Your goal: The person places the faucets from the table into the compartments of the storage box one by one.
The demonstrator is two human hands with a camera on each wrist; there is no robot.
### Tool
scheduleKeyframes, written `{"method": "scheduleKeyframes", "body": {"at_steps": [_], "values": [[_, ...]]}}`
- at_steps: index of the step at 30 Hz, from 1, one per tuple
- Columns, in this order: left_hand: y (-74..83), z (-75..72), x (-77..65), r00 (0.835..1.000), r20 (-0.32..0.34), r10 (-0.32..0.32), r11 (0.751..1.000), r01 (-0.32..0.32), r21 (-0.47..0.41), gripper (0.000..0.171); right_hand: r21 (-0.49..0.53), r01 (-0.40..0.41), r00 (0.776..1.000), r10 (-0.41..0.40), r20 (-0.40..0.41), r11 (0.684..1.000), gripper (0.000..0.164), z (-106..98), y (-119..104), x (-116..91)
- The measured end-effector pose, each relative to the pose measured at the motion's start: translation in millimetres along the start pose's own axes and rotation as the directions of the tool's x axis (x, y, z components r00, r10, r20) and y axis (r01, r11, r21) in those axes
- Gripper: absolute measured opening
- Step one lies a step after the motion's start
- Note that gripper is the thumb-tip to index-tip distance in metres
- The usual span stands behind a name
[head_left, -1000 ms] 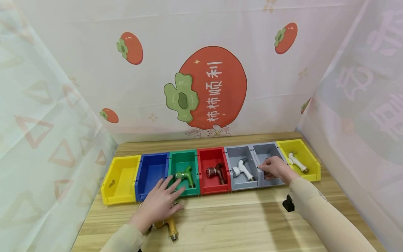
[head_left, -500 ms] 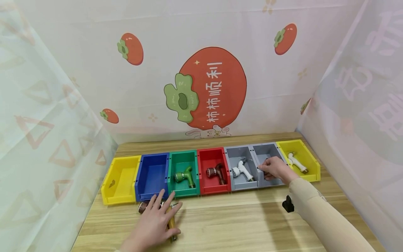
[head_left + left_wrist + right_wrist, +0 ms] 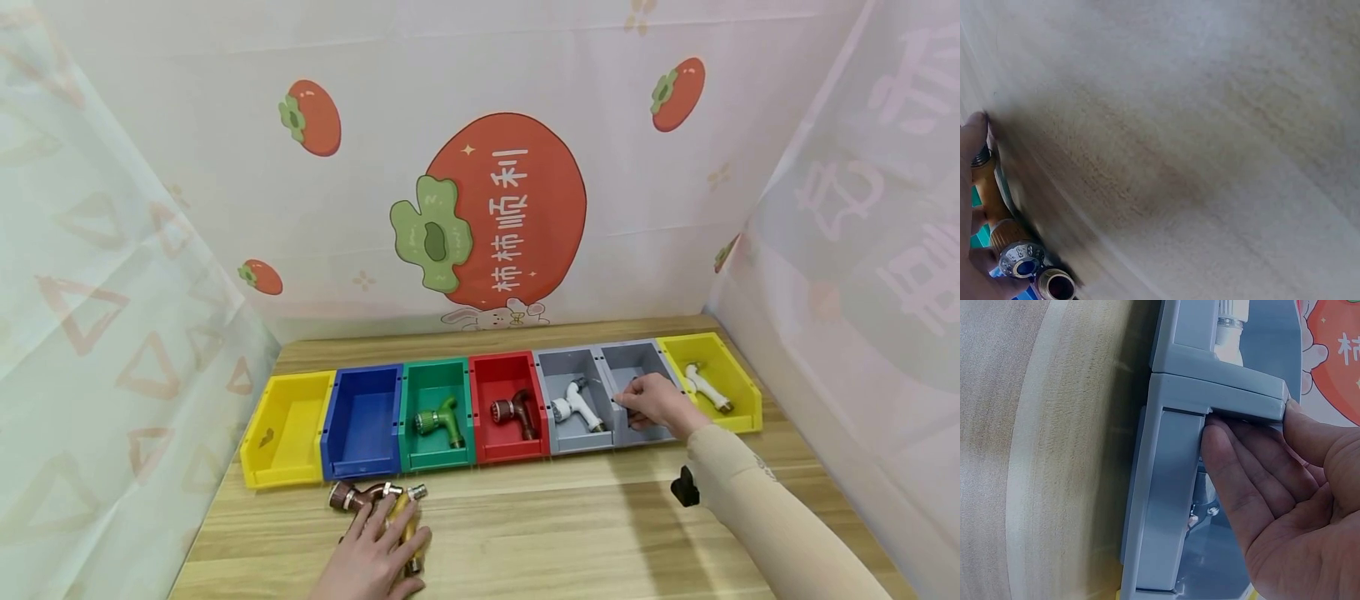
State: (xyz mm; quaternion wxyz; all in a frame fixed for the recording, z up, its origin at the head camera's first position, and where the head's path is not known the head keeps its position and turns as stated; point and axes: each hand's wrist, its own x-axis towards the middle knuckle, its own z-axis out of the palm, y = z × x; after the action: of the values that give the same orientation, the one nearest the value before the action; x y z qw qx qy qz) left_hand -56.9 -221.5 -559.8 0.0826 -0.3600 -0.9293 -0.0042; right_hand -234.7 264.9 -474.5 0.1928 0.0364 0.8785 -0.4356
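Observation:
Over two taps on the table lies my left hand (image 3: 372,554), its fingers spread and fairly straight. Beneath them are a dark red-brown tap (image 3: 347,497) and an orange-yellow tap (image 3: 409,532), both partly hidden. In the left wrist view, thumb and fingertips lie along the orange tap (image 3: 992,194); contact is hard to tell. My right hand (image 3: 657,402) pinches the side wall of a grey bin (image 3: 1175,506), thumb on one side and fingers inside. Part of a shiny metallic thing (image 3: 1205,500) shows in that bin, its kind unclear.
A row of bins spans the table: yellow bin (image 3: 291,392), blue bin (image 3: 365,408), green bin with green tap (image 3: 442,419), red bin with brown tap (image 3: 517,412), grey bin with white tap (image 3: 577,406), yellow bin with white tap (image 3: 707,386). Fabric walls stand behind and beside.
My left hand has moved down and back from near the green and blue bins, over the two taps, uncovering more of the brown one. My right hand has stayed on the grey bin.

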Motion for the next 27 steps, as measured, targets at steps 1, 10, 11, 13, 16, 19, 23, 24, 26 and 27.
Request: {"method": "scheduleKeyframes", "body": {"at_steps": [1,10,11,13,16,19,23,24,26,27], "values": [[0.2,0.7,-0.9,1.000,-0.002,0.002,1.000,-0.002,0.004,0.057,-0.001,0.003,1.000,-0.003,0.000,1.000,0.025,0.4,0.2,-0.1],[-0.7,9.1,-7.7,0.991,-0.129,0.038,0.998,-0.030,0.063,0.053,0.006,0.017,1.000,-0.017,0.002,1.000,0.024,0.9,0.6,-0.1],[-0.9,9.7,-8.3,0.988,-0.145,0.045,0.997,-0.035,0.072,0.052,0.005,0.017,1.000,-0.017,0.003,1.000,0.025,0.7,0.7,0.0],[-1.3,10.6,-8.9,0.985,-0.164,0.059,0.995,-0.046,0.086,0.050,0.007,0.015,1.000,-0.015,0.001,1.000,0.025,0.5,0.6,0.2],[-1.3,10.5,-9.0,0.982,-0.173,0.079,0.995,-0.066,0.077,0.046,0.003,0.010,1.000,-0.010,0.001,1.000,0.025,0.7,0.9,0.3],[-1.2,9.4,-8.0,0.983,-0.167,0.081,0.996,-0.076,0.036,0.043,0.001,0.012,1.000,-0.012,0.002,1.000,0.025,0.3,0.8,0.1],[-1.3,8.4,-6.1,0.987,-0.149,0.065,0.998,-0.066,0.000,0.041,-0.001,0.010,1.000,-0.009,0.003,1.000,0.025,0.2,1.0,0.4],[-1.2,8.0,-5.6,0.988,-0.144,0.060,0.998,-0.061,-0.003,0.041,-0.002,0.007,1.000,-0.007,0.003,1.000,0.025,0.3,1.1,0.6],[-1.0,6.7,-4.3,0.990,-0.133,0.050,0.999,-0.051,-0.009,0.041,-0.001,0.002,1.000,-0.002,0.003,1.000,0.025,0.2,0.8,0.8],[-0.8,5.8,-3.6,0.991,-0.125,0.046,0.999,-0.047,-0.012,0.041,0.001,-0.003,1.000,0.003,0.003,1.000,0.025,0.2,0.8,1.0]]}}
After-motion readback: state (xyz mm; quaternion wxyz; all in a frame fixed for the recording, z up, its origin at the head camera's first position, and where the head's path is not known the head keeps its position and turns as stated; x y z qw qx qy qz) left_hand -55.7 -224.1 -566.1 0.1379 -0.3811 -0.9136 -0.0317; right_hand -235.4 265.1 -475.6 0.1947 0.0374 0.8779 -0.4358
